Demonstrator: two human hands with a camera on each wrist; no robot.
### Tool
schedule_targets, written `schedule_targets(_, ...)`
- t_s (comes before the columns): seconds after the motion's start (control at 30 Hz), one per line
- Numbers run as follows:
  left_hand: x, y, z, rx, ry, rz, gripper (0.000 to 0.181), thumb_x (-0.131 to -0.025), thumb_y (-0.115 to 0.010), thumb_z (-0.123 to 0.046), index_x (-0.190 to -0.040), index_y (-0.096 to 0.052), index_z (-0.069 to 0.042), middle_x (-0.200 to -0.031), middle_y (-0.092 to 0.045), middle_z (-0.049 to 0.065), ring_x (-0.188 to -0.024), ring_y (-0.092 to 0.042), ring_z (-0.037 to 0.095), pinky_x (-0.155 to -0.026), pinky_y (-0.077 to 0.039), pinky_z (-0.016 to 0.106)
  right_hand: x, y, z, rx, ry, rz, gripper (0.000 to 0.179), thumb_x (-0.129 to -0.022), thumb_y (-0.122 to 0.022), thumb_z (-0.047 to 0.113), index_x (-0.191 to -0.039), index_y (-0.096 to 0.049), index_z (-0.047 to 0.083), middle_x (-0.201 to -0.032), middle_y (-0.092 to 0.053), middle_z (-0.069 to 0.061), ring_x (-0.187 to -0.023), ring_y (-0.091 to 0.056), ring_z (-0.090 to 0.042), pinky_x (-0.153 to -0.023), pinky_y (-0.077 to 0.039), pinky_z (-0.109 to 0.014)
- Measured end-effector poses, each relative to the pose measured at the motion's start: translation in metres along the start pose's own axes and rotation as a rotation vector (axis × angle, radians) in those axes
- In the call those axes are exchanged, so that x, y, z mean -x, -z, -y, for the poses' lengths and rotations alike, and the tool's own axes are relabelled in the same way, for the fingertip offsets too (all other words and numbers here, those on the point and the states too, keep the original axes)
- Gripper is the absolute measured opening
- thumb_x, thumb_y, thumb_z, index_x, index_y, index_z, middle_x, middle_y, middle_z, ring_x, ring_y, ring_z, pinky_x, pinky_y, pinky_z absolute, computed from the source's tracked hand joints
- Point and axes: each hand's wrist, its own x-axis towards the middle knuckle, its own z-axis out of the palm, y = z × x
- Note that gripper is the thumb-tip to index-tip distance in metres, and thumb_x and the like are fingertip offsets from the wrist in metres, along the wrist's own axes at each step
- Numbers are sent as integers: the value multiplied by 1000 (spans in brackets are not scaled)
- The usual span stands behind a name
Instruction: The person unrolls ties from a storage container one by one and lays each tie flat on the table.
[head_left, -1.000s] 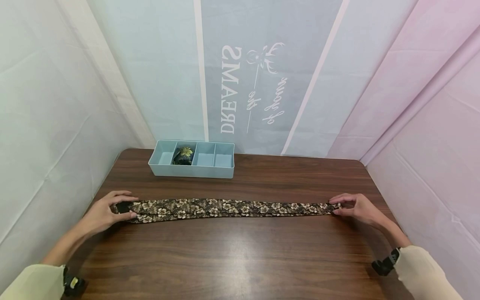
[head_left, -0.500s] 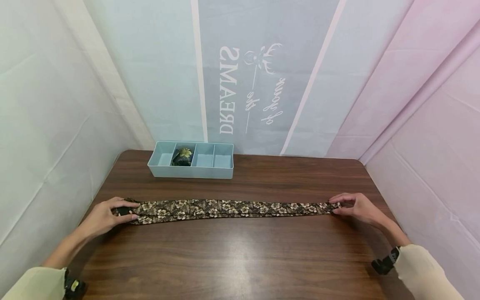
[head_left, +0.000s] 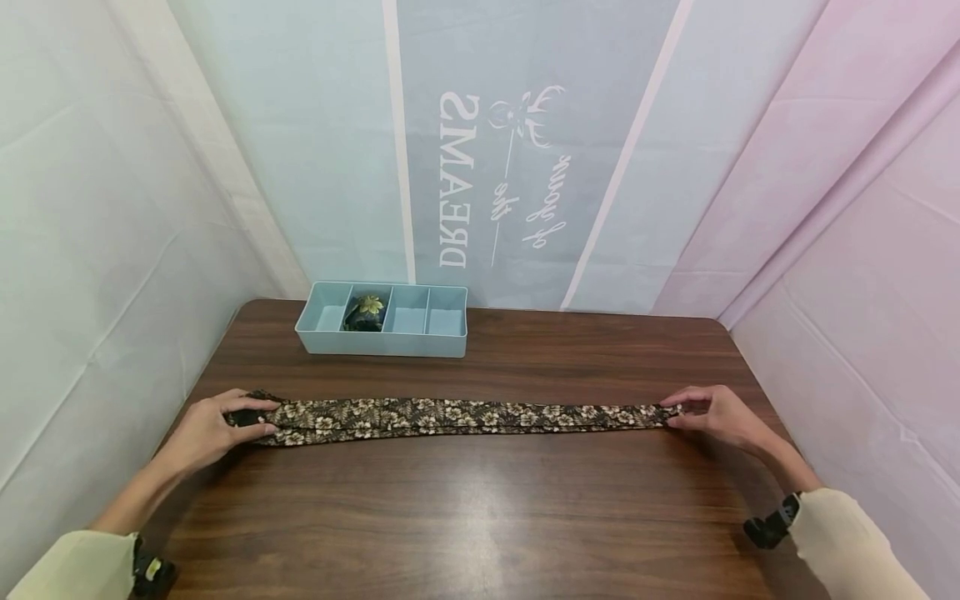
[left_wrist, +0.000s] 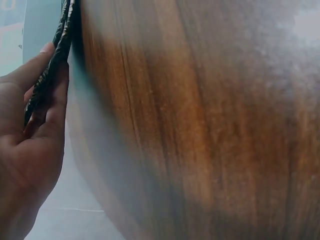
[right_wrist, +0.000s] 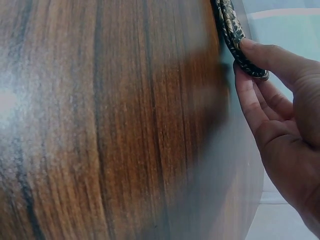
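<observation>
A dark necktie (head_left: 465,417) with a cream flower print stretches nearly level across the table, wider at its left end and tapering to the right. My left hand (head_left: 201,432) pinches the wide end, where a plain black patch shows between thumb and fingers. At the narrow end, my right hand (head_left: 722,417) grips the tip between thumb and fingertips. In the left wrist view the layered edge of the tie (left_wrist: 48,75) lies between thumb and fingers. The right wrist view shows the tie's rounded end (right_wrist: 245,62) pinched the same way.
A pale blue box (head_left: 386,344) with several compartments stands at the back left of the brown wooden table (head_left: 480,517). One compartment holds a dark bundle (head_left: 365,313) with a yellowish flower print. Light fabric walls (head_left: 90,250) enclose the table at the sides and back.
The fingers of my left hand have shifted slightly at the wide end, and a dark fold now shows behind them. My right hand and the rest of the tie stay almost the same.
</observation>
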Motion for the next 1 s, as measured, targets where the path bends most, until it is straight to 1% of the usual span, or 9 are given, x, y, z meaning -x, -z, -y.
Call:
schedule_targets(0.17, -2, 4, -3, 38, 13, -21, 37, -85, -90, -25, -117, -82, -7, -142, -53, 45, -136, -42, 66, -99, -40, 80, 0, 3, 1, 0, -33, -8, 24, -88, -88, 13, -111, -82, 8, -97, -78, -1, -77, -63, -5, -62, -54, -21)
schedule_targets(0.3, -3, 7, -4, 70, 1, -48, 36, -84, -91, -22, -116, -82, -7, -138, -61, 36, -136, -46, 60, -98, -41, 75, 0, 7, 1, 7, -34, -2, 22, -89, -87, 15, -110, -82, 10, -96, -78, -1, -77, -63, -5, -63, -55, -21)
schedule_targets(0.37, -3, 8, -4, 89, -10, -57, 36, -84, -91, -19, -116, -82, -7, -135, -64, 33, -135, -47, 58, -98, -40, 74, -1, 9, 2, -6, -39, 8, 22, -90, -87, 16, -111, -82, 10, -95, -78, -2, -75, -66, -7, -63, -56, -23)
schedule_targets(0.4, -4, 9, -4, 101, -8, -54, 36, -84, -91, -19, -117, -82, -6, -135, -64, 32, -137, -45, 58, -99, -40, 74, -1, 11, 2, -14, -43, 13, 22, -90, -87, 16, -111, -82, 10, -94, -78, -2, -74, -67, -9, -63, -57, -24)
schedule_targets(0.47, -5, 11, -6, 129, 5, -42, 37, -85, -90, -19, -118, -81, -4, -139, -61, 35, -140, -41, 61, -102, -35, 80, -3, 15, 3, -12, -39, 13, 22, -90, -87, 17, -111, -82, 11, -93, -78, -2, -74, -67, -10, -62, -58, -26)
schedule_targets(0.57, -9, 14, -8, 157, 20, -35, 39, -86, -90, -19, -120, -80, -3, -143, -57, 38, -142, -36, 64, -106, -29, 84, -6, 21, 5, 2, -14, -5, 24, -90, -87, 18, -113, -82, 13, -95, -78, -2, -75, -67, -10, -64, -57, -23)
schedule_targets(0.7, -16, 17, -10, 154, 10, -56, 40, -84, -91, -19, -118, -80, -2, -143, -56, 38, -141, -38, 64, -108, -28, 83, -12, 29, 4, 31, 13, -47, 25, -89, -88, 17, -113, -82, 14, -102, -79, -1, -81, -67, -5, -69, -54, -16)
schedule_targets(0.87, -28, 22, -14, 137, -4, -70, 40, -84, -92, -20, -117, -80, -2, -143, -56, 38, -140, -40, 63, -108, -29, 83, -18, 35, 3, 19, 22, -65, 25, -89, -87, 14, -113, -82, 11, -102, -79, -3, -81, -66, -5, -69, -55, -17)
schedule_targets(1.0, -36, 24, -16, 122, 4, -67, 42, -85, -92, -23, -118, -80, -2, -142, -58, 35, -141, -40, 61, -108, -31, 81, -25, 38, 2, 1, 35, -90, 26, -88, -88, 9, -113, -82, 6, -98, -78, -5, -79, -67, -9, -67, -56, -18)
